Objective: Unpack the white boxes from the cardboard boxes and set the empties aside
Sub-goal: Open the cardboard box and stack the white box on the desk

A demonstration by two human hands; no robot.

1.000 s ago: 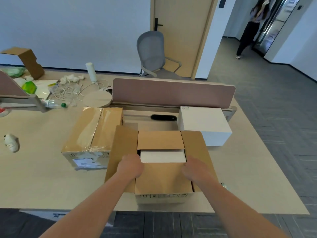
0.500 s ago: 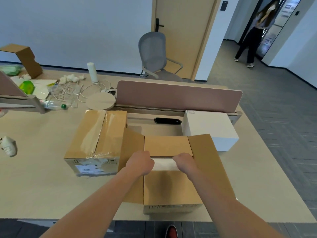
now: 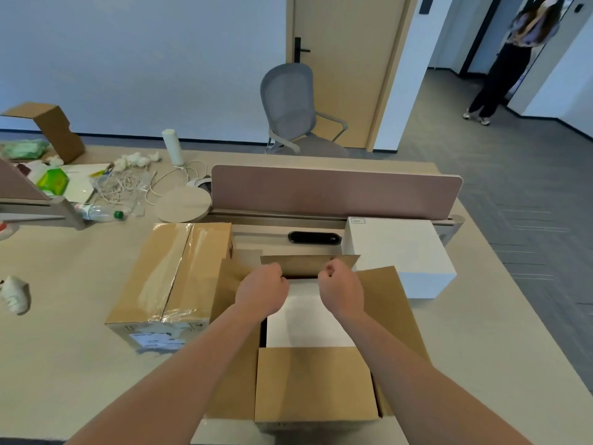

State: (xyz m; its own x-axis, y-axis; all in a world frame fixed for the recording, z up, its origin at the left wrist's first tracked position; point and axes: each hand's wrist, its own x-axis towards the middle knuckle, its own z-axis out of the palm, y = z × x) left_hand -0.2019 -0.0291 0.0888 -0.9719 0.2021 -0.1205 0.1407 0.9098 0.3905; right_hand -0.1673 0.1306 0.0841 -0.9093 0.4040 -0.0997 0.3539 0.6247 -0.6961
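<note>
I log left hand and right hand each pinching the far flap of the open brown cardboard box, plain white rectangular box inside it; yanking could tear that flap.

Head cam, fwd-down, close over desk

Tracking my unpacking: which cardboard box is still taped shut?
The taped brown cardboard box on the left; the open brown cardboard box beside it has its flaps spread.
</note>
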